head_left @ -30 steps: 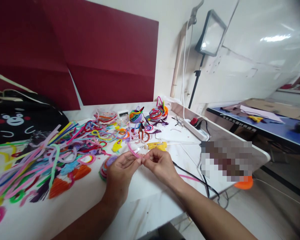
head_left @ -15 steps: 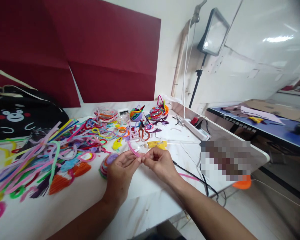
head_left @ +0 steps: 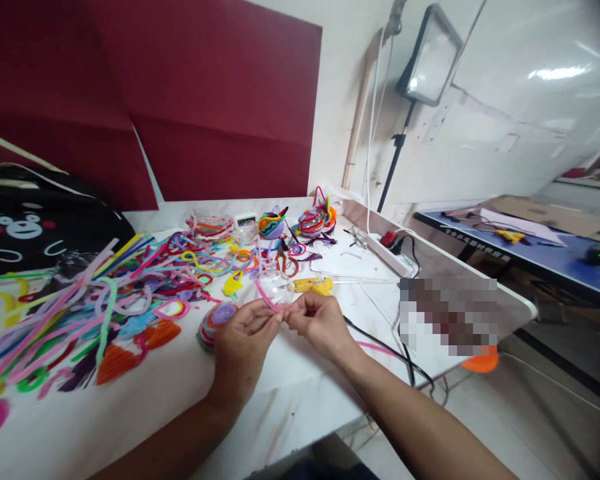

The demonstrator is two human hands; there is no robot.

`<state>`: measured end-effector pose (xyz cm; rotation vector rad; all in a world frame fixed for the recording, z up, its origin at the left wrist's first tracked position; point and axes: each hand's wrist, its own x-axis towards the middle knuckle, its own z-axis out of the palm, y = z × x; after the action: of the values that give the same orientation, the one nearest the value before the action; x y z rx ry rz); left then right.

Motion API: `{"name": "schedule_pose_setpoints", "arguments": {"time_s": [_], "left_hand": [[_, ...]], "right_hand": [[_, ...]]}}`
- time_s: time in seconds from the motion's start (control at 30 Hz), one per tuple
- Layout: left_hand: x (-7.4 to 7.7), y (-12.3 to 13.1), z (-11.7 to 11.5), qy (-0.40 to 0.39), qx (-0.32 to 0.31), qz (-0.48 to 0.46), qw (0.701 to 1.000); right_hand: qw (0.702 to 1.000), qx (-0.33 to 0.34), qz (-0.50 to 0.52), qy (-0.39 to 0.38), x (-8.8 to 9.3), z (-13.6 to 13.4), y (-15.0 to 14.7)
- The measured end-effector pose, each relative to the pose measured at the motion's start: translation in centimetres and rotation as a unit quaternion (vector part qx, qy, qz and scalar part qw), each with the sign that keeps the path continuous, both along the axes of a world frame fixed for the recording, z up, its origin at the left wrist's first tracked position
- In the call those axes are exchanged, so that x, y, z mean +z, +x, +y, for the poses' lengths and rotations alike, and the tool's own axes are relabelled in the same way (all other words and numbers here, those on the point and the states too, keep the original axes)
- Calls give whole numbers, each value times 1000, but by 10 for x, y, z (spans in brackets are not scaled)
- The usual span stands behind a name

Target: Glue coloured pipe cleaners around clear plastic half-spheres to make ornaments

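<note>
My left hand is closed, its thumb and fingers pinching a pink pipe cleaner whose free end curves up and away. My right hand pinches the same pipe cleaner close beside the left fingertips. The part between the fingertips is mostly hidden. Just beyond the hands lies a clear plastic ball. Past my right hand is a yellow glue gun. A ball wrapped in colored pipe cleaners sits left of my left hand, partly covered by it.
Loose pipe cleaners spread over the left of the white table. More wrapped balls stand along the back. At right are a power strip and a black cable. A black bag lies far left.
Both hands keep their pinch on the pink pipe cleaner and have barely moved. The view has shifted slightly, and the clear ball beyond the hands shows more sharply.
</note>
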<state>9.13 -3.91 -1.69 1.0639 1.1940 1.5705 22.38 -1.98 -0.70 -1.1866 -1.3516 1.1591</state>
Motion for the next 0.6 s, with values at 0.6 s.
{"name": "schedule_pose_setpoints", "arguments": {"time_s": [0.6], "left_hand": [[6, -1, 1, 17, -13, 21, 1000]], "right_hand": [[1000, -2, 14, 27, 1, -1, 0]]}}
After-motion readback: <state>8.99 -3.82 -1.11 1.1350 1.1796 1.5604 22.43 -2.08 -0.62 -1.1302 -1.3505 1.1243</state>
